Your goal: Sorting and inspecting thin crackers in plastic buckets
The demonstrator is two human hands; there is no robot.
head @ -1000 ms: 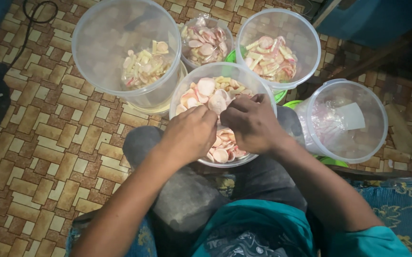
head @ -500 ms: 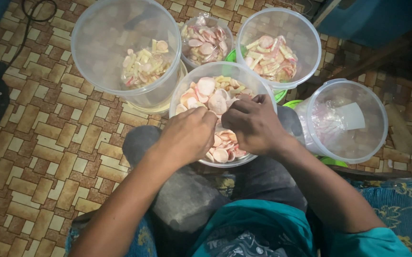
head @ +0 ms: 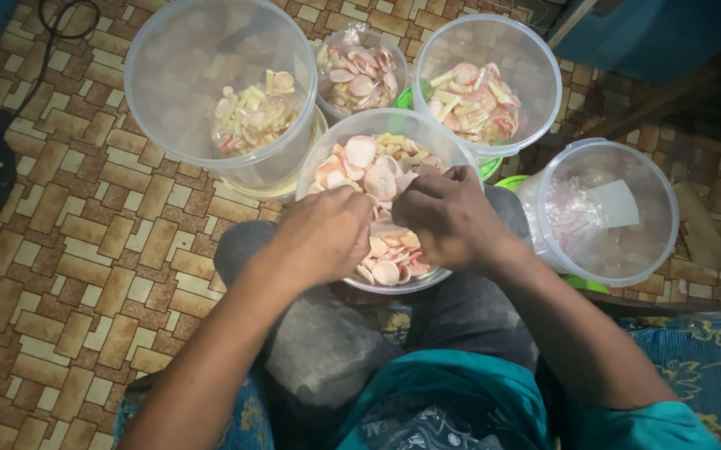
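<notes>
1. A patterned tile floor is seen beneath everything; the tubs are set directly on it, within arm's reach of the seated person.
2. A large clear tub is placed at the upper left, tipped slightly outward, with a small heap of pale chips lying on its lower side.
3. A round clear tub lined with a thin plastic bag is placed to the right; its contents cannot be made out clearly.
4. Another clear tub is placed at the upper right, partly filled with pink and yellowish chips.
5. The centre tub is held between the knees, mouth facing straight up, probably so both hands can work over it; being round, it shows no long axis from above.
6. A small plastic bag of chips is wedged between the rear tubs.
7. The left hand is held over the centre tub, fingers curled together downward; what they grip cannot be told.
8. The right hand is held just beside it, fingers bent inward and pinched together at the chips; whether a chip is clamped cannot be told.
</notes>
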